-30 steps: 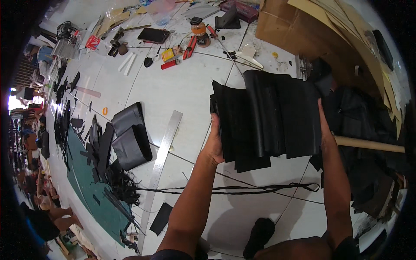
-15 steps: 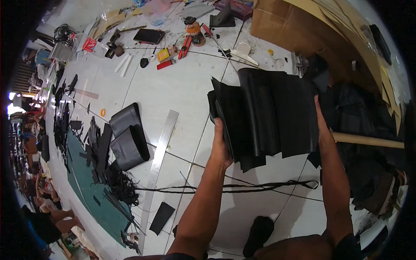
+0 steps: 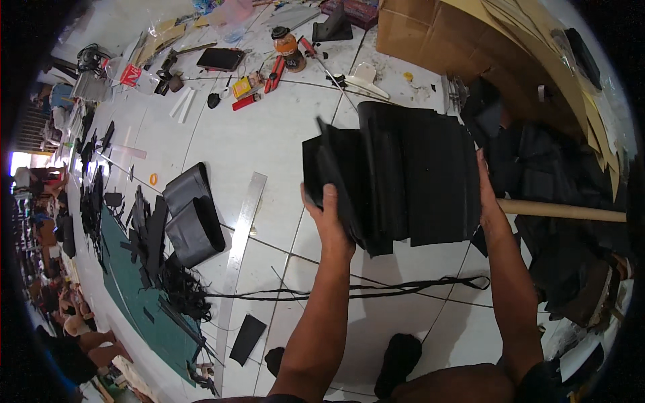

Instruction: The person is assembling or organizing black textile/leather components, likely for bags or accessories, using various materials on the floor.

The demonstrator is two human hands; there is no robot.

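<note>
A bundle of black leather-like sheets [image 3: 437, 178] is held up above the tiled floor between my hands. My left hand [image 3: 332, 228] grips its left side, thumb in front, where several sheets fan apart. Along the right edge, my right hand [image 3: 489, 195] is closed on the bundle, its fingers partly hidden. To the left on the floor lie a folded black sheet [image 3: 191, 218] and a long metal ruler [image 3: 238, 248]. Below the bundle stretches a thin black cord [image 3: 376, 291], running from a tangle of black strips [image 3: 185, 289].
A green cutting mat [image 3: 151, 319] with scraps lies at left. Toward the back are a phone [image 3: 220, 59], a bottle [image 3: 289, 50], a red cutter [image 3: 274, 74] and a screwdriver [image 3: 310, 48]. A cardboard box [image 3: 437, 37], a wooden pole [image 3: 564, 209] and black material [image 3: 557, 161] occupy the right.
Both hands and the bundle have shifted slightly left. The sheets at its left side have spread further apart, and more of my left hand's fingers show behind them.
</note>
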